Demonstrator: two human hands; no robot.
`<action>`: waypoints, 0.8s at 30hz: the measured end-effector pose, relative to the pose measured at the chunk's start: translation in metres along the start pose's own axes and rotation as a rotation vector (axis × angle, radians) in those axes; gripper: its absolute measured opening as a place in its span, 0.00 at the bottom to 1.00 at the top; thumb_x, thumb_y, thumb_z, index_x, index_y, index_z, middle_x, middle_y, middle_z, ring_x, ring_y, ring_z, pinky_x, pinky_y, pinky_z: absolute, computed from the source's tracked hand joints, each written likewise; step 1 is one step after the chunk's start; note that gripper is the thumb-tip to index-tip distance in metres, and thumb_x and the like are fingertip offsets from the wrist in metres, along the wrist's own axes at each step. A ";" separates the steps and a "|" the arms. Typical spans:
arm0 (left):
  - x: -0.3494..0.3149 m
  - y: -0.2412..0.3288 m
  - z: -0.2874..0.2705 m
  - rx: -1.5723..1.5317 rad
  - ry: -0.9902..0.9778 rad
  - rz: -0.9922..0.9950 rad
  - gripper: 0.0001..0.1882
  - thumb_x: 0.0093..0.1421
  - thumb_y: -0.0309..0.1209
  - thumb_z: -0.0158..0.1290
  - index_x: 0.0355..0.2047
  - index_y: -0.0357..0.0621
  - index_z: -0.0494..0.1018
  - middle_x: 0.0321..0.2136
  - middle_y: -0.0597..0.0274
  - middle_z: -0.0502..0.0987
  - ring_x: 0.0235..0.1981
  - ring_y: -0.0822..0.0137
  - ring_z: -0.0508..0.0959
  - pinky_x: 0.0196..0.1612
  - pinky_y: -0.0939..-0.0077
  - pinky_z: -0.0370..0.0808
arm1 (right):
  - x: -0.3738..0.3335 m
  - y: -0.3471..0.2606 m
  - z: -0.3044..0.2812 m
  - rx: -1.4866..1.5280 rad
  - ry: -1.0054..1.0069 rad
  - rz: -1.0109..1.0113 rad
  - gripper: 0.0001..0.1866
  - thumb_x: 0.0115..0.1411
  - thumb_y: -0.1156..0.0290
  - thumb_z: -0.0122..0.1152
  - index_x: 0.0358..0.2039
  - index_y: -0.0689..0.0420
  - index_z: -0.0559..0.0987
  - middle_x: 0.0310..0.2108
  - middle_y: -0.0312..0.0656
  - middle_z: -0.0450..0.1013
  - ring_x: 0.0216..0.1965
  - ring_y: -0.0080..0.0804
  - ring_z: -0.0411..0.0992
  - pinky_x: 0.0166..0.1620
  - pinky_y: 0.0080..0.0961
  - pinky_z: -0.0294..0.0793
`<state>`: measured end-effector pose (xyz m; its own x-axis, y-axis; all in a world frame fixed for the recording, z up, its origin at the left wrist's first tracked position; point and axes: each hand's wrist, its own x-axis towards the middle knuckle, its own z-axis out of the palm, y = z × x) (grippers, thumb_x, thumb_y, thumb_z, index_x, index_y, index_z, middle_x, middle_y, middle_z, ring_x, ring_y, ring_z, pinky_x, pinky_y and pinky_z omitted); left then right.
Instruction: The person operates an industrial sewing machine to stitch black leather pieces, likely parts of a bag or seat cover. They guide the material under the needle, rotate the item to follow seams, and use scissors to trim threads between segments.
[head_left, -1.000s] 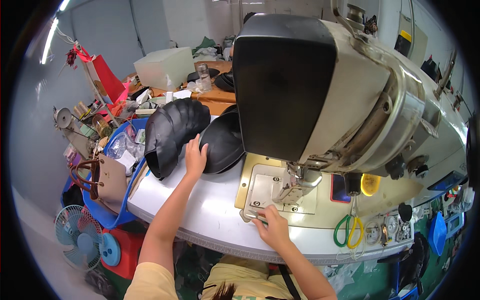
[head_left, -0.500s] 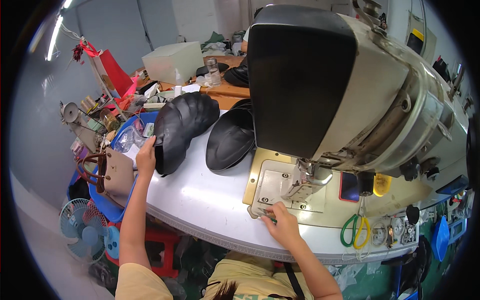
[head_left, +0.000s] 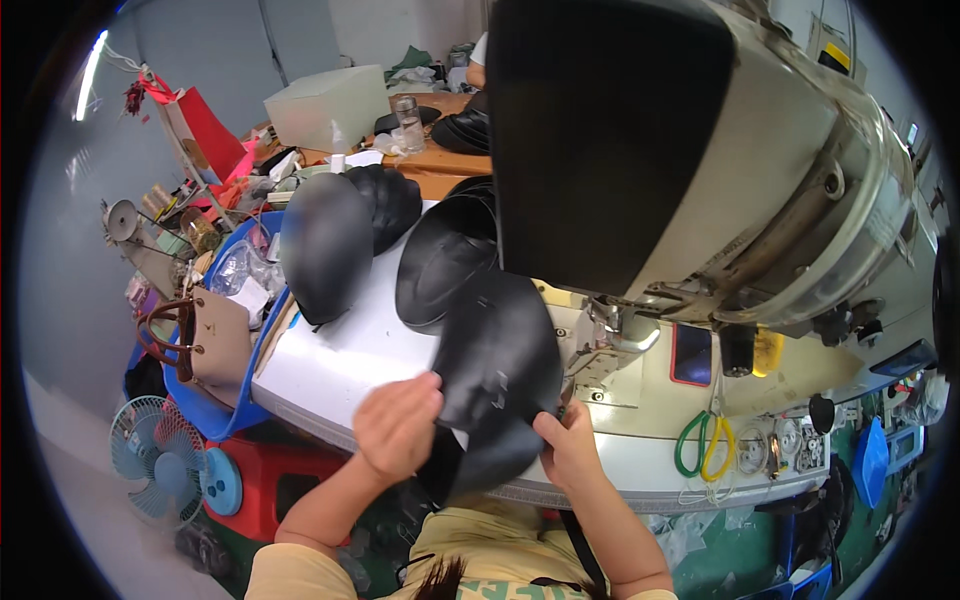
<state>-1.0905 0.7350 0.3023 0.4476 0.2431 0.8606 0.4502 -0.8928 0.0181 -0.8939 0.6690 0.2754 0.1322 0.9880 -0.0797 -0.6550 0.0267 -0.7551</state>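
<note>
So a bendy black piece [head_left: 505,350] is being held up over the near edge of the white table [head_left: 335,375], just left of the sewing machine's [head_left: 615,130] work area. It's pinched on its near right side by the right hand [head_left: 572,450], thumb laid on top. The left hand [head_left: 400,430] is blurred at the piece's left edge, so whether anything's actually gripped there can't be told. As for progress, one piece seems to have been picked out for handling, and it doesn't look like it's been set under the machine head yet. Whether any stitching's been done on it can't be made out. More black pieces are left on the table in two groups, a left stack [head_left: 395,210] and a right stack [head_left: 440,265], but which are finished and which are waiting can't be told either. Counts: one piece in hand, two stacks (layers too overlapped and partly too blurred to be counted), one machine, one pair of scissors [head_left: 690,450] with a green and a yellow handle, one phone [head_left: 691,355] beyond it. Off to the left, one handbag [head_left: 222,335] and one fan [head_left: 165,465] can be spotted.
</note>
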 end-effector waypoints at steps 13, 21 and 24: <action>-0.007 0.042 0.050 -0.566 0.174 -0.113 0.22 0.38 0.07 0.46 0.36 0.31 0.72 0.38 0.41 0.77 0.40 0.46 0.79 0.43 0.60 0.77 | -0.019 -0.012 -0.009 0.282 0.007 0.280 0.23 0.54 0.75 0.62 0.50 0.60 0.68 0.42 0.42 0.73 0.40 0.31 0.75 0.44 0.30 0.77; 0.009 0.035 0.045 -0.297 0.048 0.055 0.19 0.39 0.16 0.53 0.36 0.35 0.75 0.37 0.48 0.77 0.38 0.52 0.77 0.36 0.65 0.77 | -0.010 -0.015 -0.019 0.307 -0.043 0.306 0.19 0.56 0.75 0.60 0.48 0.61 0.68 0.40 0.42 0.74 0.38 0.32 0.76 0.42 0.32 0.78; 0.018 0.023 0.036 -0.171 -0.036 0.227 0.17 0.40 0.22 0.54 0.34 0.36 0.76 0.38 0.51 0.76 0.37 0.54 0.76 0.32 0.67 0.75 | -0.011 -0.018 -0.010 0.306 -0.001 0.314 0.18 0.55 0.75 0.61 0.47 0.60 0.69 0.38 0.39 0.73 0.35 0.28 0.75 0.38 0.27 0.78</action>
<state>-1.0441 0.7326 0.2996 0.5509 0.0407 0.8336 0.2003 -0.9761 -0.0847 -0.8756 0.6565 0.2833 -0.1091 0.9556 -0.2737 -0.8534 -0.2312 -0.4672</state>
